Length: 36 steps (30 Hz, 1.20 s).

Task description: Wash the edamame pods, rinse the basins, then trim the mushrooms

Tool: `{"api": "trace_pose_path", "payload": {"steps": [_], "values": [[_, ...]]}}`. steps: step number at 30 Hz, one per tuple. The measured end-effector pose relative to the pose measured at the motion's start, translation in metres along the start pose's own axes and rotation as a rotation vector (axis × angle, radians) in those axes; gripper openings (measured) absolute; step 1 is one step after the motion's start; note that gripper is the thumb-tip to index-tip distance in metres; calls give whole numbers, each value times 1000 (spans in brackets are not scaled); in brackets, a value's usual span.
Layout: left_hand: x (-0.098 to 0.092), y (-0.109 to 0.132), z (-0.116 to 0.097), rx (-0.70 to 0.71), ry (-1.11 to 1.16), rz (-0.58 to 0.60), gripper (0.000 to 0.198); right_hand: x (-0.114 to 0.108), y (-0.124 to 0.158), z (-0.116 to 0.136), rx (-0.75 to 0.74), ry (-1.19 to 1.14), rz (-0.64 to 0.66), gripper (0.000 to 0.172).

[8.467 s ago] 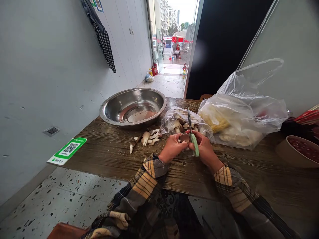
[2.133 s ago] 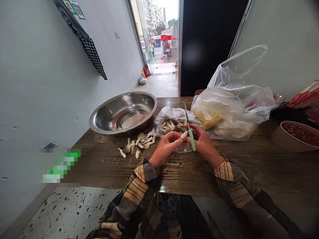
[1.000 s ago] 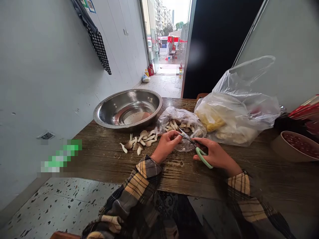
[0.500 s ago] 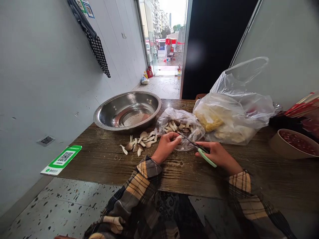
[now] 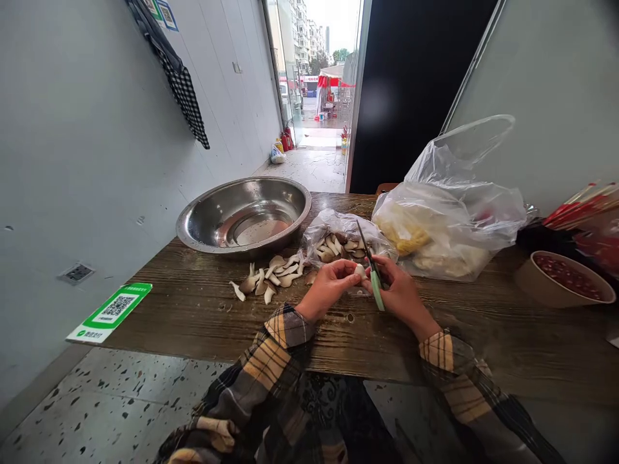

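Note:
My left hand is closed on a pale mushroom piece, pinched at the fingertips. Right beside it, my right hand grips scissors with light green handles; their dark blades point up and away, and look nearly together. The right fingertips are close to the mushroom piece; whether they touch it I cannot tell. Behind the hands lies a clear plastic bag, opened, with several mushrooms in it. Left of my left hand, a loose pile of mushrooms rests on the wooden table.
A wide steel basin stands at the back left. Behind on the right sits a plastic bag with yellow and pale contents. A paper bowl of dark red food is far right, and a green payment sign lies at the left edge.
My right hand has moved left, up against my left hand. The scissors have swung from pointing left at the mushroom piece to pointing upward, away from it.

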State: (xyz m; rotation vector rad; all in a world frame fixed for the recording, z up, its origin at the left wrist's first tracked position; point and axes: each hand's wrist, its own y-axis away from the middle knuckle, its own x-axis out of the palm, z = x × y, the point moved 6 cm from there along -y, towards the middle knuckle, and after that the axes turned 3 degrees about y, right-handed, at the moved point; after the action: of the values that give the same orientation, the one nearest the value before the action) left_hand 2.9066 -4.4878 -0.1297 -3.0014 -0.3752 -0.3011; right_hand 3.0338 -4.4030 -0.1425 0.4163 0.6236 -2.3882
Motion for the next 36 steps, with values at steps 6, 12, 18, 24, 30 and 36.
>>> {"api": "trace_pose_path", "payload": {"steps": [6, 12, 18, 24, 30, 36], "values": [[1, 0, -2, 82, -293, -71, 12, 7, 2, 1, 17, 29, -22, 50], [1, 1, -1, 146, -489, -88, 13, 13, 7, 5, 39, 7, -13, 50], [6, 2, -1, 186, -472, -36, 10, 20, 9, 2, 88, -47, 11, 53], [2, 4, -4, 279, -616, -83, 10, 18, 11, 11, 132, -139, 25, 47], [-15, 4, -14, 232, -643, -246, 21, 12, 8, 11, 147, -135, -42, 43], [-8, -7, -7, 158, -430, -17, 22, 17, -2, 17, -19, 0, -68, 42]]}}
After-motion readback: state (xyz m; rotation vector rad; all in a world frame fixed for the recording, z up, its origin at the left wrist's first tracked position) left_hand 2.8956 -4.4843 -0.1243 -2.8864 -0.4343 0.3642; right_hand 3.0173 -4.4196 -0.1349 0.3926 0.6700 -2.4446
